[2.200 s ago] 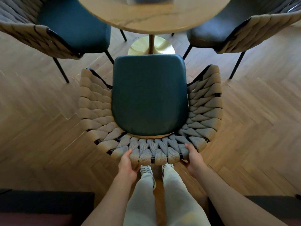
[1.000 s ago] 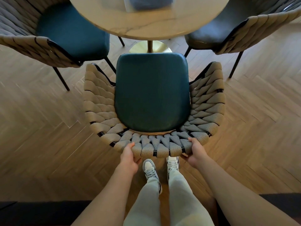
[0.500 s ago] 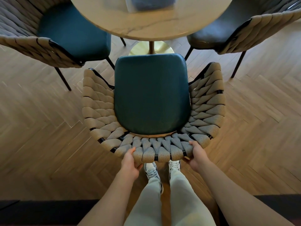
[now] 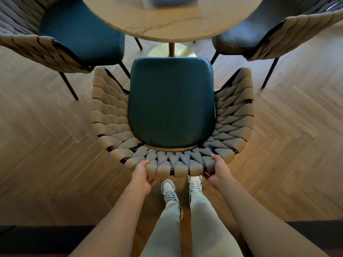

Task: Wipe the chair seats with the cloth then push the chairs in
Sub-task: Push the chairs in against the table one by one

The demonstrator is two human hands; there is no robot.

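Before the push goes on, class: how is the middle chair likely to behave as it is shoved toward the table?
The middle chair probably slides rather than rolls: the neighbouring chairs show thin plain legs on smooth wood floor. Both hands, left hand and right hand, grip high on the woven back, so it may tip forward if a leg catches.

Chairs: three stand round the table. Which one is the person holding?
The middle chair, nearest the person: the left hand and right hand grip its woven backrest. The other two chairs stand untouched.
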